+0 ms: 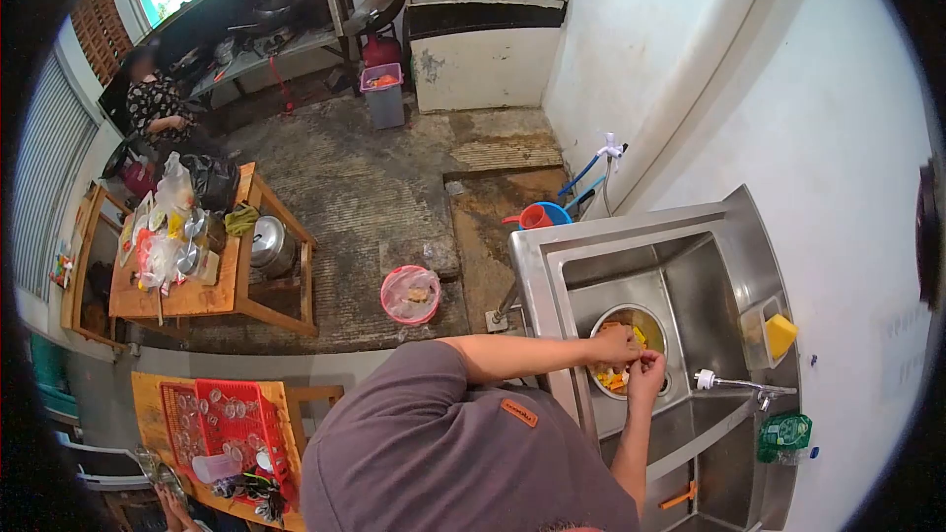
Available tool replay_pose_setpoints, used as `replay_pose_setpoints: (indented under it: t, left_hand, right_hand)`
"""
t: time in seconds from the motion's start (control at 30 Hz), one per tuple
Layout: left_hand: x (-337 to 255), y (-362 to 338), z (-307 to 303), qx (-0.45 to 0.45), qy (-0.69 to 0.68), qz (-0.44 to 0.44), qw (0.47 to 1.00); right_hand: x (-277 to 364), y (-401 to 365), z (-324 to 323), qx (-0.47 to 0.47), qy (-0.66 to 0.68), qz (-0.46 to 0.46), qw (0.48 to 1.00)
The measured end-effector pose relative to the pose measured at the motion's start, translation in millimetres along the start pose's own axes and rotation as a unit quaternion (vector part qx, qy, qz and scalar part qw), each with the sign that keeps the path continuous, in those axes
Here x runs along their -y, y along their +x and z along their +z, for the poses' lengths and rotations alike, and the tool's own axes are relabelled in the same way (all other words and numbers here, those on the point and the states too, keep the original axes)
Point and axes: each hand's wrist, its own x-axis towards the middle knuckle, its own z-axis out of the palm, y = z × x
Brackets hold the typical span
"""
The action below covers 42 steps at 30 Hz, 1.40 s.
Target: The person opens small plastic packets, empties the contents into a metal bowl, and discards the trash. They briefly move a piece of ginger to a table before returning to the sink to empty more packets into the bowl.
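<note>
My left hand [615, 345] and my right hand [646, 372] meet over a round metal bowl [597, 323] that stands in the steel sink. Both hands are closed, their fingertips pinched close together. Whatever lies between them is too small to make out. Yellow and orange pieces [611, 379] lie in the bowl, partly hidden under my hands.
The sink [700, 286] has a tap [734, 382], a yellow sponge [780, 335] and a green bottle [785, 433] along its wall side. A pink bucket [411, 296] stands on the floor. Red baskets [236, 414] of glasses sit on a table. Another person [158, 103] is far left.
</note>
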Motion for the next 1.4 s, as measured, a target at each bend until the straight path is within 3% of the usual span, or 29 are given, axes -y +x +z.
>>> replay_pose_setpoints:
  t: [0.07,0.13,0.27,0.33,0.37,0.43,0.47,0.5,0.6,0.67,0.73,0.8,0.83,0.9,0.93,0.97,1.0,1.03,1.07,1.1,1.13,1.17,1.2,1.27,1.4]
  left_hand:
    - [12.2,9.2,3.6,-0.011,0.003,0.014,1.0]
    - [13.3,9.5,2.1,-0.011,0.053,0.118,0.991]
    - [14.9,13.6,9.6,-0.024,0.106,0.09,0.99]
    - [19.2,19.3,10.0,-0.03,0.202,0.13,0.97]
    - [17.7,18.8,8.9,-0.036,0.2,0.127,0.971]
    - [13.1,19.7,3.4,0.049,0.201,0.078,0.975]
    - [11.3,14.8,1.2,0.02,0.193,0.162,0.968]
    - [8.5,11.5,0.0,0.015,0.191,0.16,0.968]
    - [-9.3,7.2,-8.3,0.029,0.132,0.118,0.984]
    - [-11.5,16.8,-7.4,0.089,0.124,-0.003,0.988]
    - [-39.4,1.2,-22.3,0.106,0.078,0.002,0.991]
    - [-36.8,8.9,-18.1,0.114,0.009,0.051,0.992]
    - [-27.3,21.1,-12.7,0.116,0.008,0.05,0.992]
    - [-59.9,8.3,-23.4,0.084,0.054,-0.02,0.995]
    - [-35.1,37.9,-12.3,0.103,0.094,0.045,0.989]
    - [-23.9,39.0,-9.9,0.087,-0.017,0.053,0.995]
    - [-54.5,18.5,-23.7,0.11,0.017,0.029,0.993]
    - [-59.0,13.7,-23.9,0.138,-0.07,-0.02,0.988]
    - [-29.8,36.2,-14.0,0.15,-0.107,0.102,0.978]
    - [-68.4,9.4,-26.8,0.173,-0.12,-0.013,0.977]
    - [-70.0,16.3,-24.1,0.147,-0.137,-0.083,0.976]
    - [-68.9,21.6,-25.3,0.185,-0.162,-0.109,0.963]
    - [-74.0,20.1,-23.8,0.186,-0.159,-0.088,0.966]
    - [-88.7,15.2,-22.7,0.168,-0.118,-0.116,0.972]
    - [-64.9,24.6,-22.9,0.138,-0.15,-0.12,0.972]
  right_hand:
    - [0.4,0.7,0.5,0.0,-0.026,-0.003,1.0]
    - [6.2,-0.6,-4.1,0.009,0.053,0.052,0.997]
    - [15.0,-3.5,0.3,0.006,0.089,0.076,0.993]
    - [9.4,-4.1,5.4,-0.026,0.037,-0.021,0.999]
    - [16.8,-5.7,4.1,-0.019,0.037,-0.022,0.999]
    - [41.5,-9.2,-0.4,-0.029,-0.044,-0.023,0.998]
    - [45.3,-7.6,-1.4,-0.045,-0.071,-0.025,0.996]
    - [49.2,-8.0,-2.8,-0.04,-0.071,-0.027,0.996]
    - [53.3,-5.4,-7.1,-0.035,-0.128,-0.032,0.991]
    - [42.2,-2.7,-10.0,-0.014,-0.104,-0.011,0.994]
    - [39.0,0.7,-10.8,0.006,-0.078,0.009,0.997]
    - [39.8,4.7,-10.7,0.023,0.113,-0.025,0.993]
    - [39.6,5.0,-11.1,0.022,0.112,-0.023,0.993]
    - [35.8,3.5,-13.7,0.058,0.277,0.062,0.957]
    - [25.8,4.3,-14.4,0.1,0.344,0.037,0.933]
    - [26.0,5.4,-16.6,0.078,0.289,0.096,0.949]
    - [12.4,-1.0,-15.1,0.06,0.235,0.042,0.969]
    - [60.3,-5.7,-18.1,0.094,0.114,0.024,0.989]
    - [49.3,-6.3,-18.7,0.084,0.135,0.015,0.987]
    - [51.3,-5.9,-22.3,0.093,0.157,0.027,0.983]
    - [33.6,-6.0,-24.3,0.075,0.145,0.047,0.985]
    - [26.5,-4.7,-25.3,0.058,0.156,0.015,0.986]
    - [33.6,-6.0,-25.8,0.059,0.213,0.062,0.973]
    - [36.0,-1.8,-27.2,0.044,0.262,0.071,0.961]
    - [50.8,9.3,-39.5,0.023,0.378,0.147,0.914]
